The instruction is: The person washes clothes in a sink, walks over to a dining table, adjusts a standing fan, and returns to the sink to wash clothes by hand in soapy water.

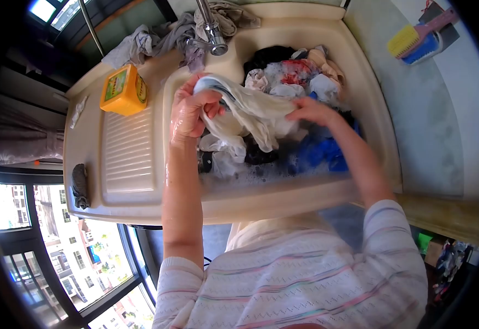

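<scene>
Stretched between my two hands above the sink is a wet white garment (245, 107); its exact kind I cannot make out. My left hand (190, 107) grips one end, fingers curled around the cloth and suds on the wrist. At the other end, the fingers of my right hand (312, 111) are closed on the fabric. Below lies a pile of soaking laundry in soapy water: a blue cloth (324, 149), a red piece (299, 71), a black piece (269, 56) and several white ones. The held garment hides part of the pile.
The cream sink (379, 120) has a ribbed washboard (130, 153) on its left, with a yellow tub (124, 90) behind. A metal faucet (213, 38) rises at the back beside wrung cloths (182, 38). Brushes (420, 41) hang right; a dark rag (79, 186) lies left.
</scene>
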Demonstrator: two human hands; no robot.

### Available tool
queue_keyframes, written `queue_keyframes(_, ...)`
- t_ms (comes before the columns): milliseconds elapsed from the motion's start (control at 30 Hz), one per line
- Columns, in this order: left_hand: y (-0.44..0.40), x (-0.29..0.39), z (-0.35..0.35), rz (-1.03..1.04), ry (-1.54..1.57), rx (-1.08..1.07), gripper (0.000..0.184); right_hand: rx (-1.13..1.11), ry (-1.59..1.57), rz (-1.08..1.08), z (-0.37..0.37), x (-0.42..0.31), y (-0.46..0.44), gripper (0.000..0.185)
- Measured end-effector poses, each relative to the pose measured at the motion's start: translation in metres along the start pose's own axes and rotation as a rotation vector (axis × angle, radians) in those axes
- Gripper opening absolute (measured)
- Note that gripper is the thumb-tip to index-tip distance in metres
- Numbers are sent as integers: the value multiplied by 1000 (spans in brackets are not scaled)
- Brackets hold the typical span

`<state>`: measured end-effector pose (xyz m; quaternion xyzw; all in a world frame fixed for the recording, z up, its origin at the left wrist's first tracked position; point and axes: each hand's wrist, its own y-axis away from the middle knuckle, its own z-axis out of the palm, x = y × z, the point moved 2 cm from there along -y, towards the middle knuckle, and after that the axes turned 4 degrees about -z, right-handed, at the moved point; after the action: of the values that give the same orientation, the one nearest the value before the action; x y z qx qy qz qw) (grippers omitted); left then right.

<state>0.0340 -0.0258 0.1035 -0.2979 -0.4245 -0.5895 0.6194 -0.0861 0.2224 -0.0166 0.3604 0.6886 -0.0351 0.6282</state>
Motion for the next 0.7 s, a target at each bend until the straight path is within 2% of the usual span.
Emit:
queue_keyframes(33, -2, -8, -9, -75, -42, 38, 35, 59, -137, -64, -12, 8, -2, 38)
queue_keyframes(100, -13, -45, -25, -270, -169, 60, 40, 186, -285, -47, -18, 17, -2, 41)
queue_keyframes(167, -25, -103, -43, -428, -342, 139, 47, 368, 223, -93, 11, 18, -15, 44)
queue_keyframes(200, -24, -122, -39, -555, -523, 236, 39, 453, 478, -114, 31, 30, -24, 45)
queue_keyframes(233, -28, -140, -48, -598, -510, 239, 36, 589, 674, -254, 58, 71, -39, 48)
queue_keyframes(300, -33, -172, -67, -694, -485, 246, 30, 294, 782, 75, 68, 56, -34, 44)
queue_keyframes(367, -29, -167, -78, -734, -242, 250, 23, 325, 850, 77, 31, 47, -28, 36)
queue_keyframes(400, -29, -163, -81, -747, -119, 250, 21, 403, 608, 126, 12, 71, -39, 29)
queue_keyframes(500, -26, -154, -65, -770, 127, 136, 21, 709, 491, -200, 45, 57, -45, 20)
queue_keyframes(533, -26, -153, -58, -756, 268, 121, 23, 619, 599, -361, 74, 6, -28, 16)
queue_keyframes(567, -25, -152, -51, -745, 405, 108, 24, 460, 514, -475, 106, -31, -15, 18)
queue_keyframes(600, -26, -152, -47, -734, 535, 93, 25, 483, 472, -648, 136, -46, -14, 17)
queue_keyframes(633, -38, -182, -67, -791, 858, -366, 28, 476, 501, -816, 155, -73, -2, 20)
queue_keyframes(667, -40, -221, -102, -371, 241, -172, 33, 471, 603, -867, 167, -79, -4, 21)
queue_keyframes(700, -37, -228, -114, -255, 100, 24, 32, 531, 579, -831, 164, -68, -13, 21)
